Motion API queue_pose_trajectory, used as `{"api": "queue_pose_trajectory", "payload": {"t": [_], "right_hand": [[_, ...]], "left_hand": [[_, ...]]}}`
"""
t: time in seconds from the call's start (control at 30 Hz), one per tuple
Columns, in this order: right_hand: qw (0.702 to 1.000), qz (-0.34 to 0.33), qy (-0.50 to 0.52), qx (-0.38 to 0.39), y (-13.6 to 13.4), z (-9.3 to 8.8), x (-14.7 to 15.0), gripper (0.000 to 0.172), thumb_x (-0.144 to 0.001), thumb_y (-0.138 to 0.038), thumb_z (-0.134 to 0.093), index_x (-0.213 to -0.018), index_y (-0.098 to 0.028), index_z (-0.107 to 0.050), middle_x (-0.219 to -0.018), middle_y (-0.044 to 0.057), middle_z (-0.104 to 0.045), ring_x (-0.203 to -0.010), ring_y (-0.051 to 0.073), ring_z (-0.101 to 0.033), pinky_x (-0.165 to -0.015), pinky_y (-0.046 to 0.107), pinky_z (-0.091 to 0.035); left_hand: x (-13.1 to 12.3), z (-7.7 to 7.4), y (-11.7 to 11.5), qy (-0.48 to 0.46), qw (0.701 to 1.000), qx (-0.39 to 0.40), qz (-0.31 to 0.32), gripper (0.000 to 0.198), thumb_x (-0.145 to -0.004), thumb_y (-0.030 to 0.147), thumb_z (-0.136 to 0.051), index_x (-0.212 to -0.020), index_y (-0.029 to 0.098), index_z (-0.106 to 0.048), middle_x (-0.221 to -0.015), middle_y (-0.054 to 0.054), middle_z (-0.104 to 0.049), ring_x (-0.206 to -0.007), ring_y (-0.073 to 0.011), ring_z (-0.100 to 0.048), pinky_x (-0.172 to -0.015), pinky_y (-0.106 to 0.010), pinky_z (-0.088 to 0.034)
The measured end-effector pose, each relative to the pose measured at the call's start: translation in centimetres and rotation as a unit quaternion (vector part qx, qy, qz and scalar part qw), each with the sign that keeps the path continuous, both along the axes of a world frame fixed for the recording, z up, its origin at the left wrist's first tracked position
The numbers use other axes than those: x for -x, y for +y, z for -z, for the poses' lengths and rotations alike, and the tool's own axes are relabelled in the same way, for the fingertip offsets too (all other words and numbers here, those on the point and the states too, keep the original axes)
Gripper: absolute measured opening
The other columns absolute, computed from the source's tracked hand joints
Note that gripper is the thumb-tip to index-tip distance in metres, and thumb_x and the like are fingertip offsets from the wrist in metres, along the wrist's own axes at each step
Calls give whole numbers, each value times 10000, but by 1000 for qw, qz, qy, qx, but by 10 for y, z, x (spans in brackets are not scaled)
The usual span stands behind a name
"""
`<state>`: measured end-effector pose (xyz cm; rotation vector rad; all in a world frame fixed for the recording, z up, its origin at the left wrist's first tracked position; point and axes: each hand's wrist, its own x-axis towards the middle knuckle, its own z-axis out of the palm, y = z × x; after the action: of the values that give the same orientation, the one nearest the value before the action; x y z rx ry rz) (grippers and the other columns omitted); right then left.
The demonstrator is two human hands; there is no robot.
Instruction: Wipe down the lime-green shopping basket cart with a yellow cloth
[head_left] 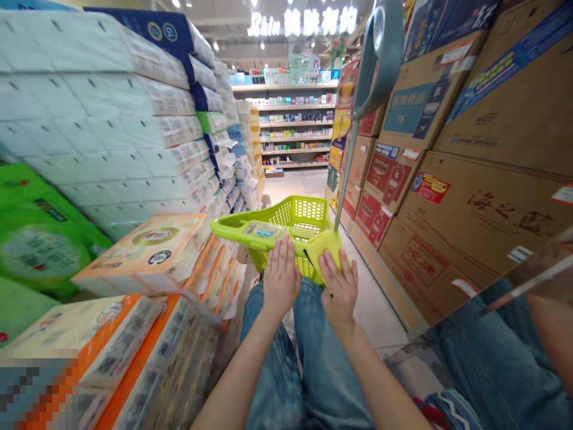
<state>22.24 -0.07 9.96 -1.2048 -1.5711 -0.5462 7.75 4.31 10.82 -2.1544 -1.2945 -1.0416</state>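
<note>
A lime-green plastic basket (308, 209) with a perforated wall stands just beyond my knees. A grey pole with a large looped handle (378, 65) rises from its right side. My left hand (283, 278) lies with outstretched fingers at the basket's near rim, its fingertips by a clear label panel (264, 230); nothing is held in it. A yellow cloth-like piece (326, 242) sits at the base of the pole, and my right hand (339, 283) rests on it with fingers spread. Whether the right palm touches anything more is hidden.
Stacks of white tissue packs (80, 83) and orange-and-white packs (138, 251) line the left. Brown cartons (492, 221) are piled along the right. A tiled aisle floor (295, 184) leads to product shelves (295, 122). At lower right, another person's jeans (487, 364) show.
</note>
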Motion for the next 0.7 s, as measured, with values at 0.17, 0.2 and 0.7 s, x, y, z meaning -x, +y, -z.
{"api": "queue_pose_trajectory", "payload": {"t": [0.17, 0.2, 0.7], "right_hand": [[994, 13, 104, 14, 3, -10, -8, 782, -792, 4, -317, -1526, -264, -352, -1500, 42, -500, -1493, 225, -277, -1199, 577, -263], [995, 15, 100, 18, 4, -11, -2, 783, -793, 5, -318, -1530, -257, -344, -1504, 44, -494, -1499, 225, -261, -1202, 574, -257], [1000, 8, -26, -12, -1, 6, -9, 720, -864, 31, -341, -1513, -278, -374, -1378, 30, -625, -1480, 184, -298, -1227, 482, -246]], "left_hand": [[-5, 1, 0, -16, 1000, -4, 3, 774, -907, 139, -432, -1574, 89, -43, -1589, -197, -310, -1508, -282, -210, -1192, -488, -307], [-5, 1, 0, -17, 1000, -4, 3, 771, -908, 142, -430, -1574, 87, -47, -1590, -199, -308, -1509, -283, -206, -1192, -490, -307], [-1, 0, 0, -8, 1000, -8, 2, 739, -913, 145, -425, -1571, 84, -95, -1582, -192, -331, -1511, -267, -207, -1199, -467, -297]]}}
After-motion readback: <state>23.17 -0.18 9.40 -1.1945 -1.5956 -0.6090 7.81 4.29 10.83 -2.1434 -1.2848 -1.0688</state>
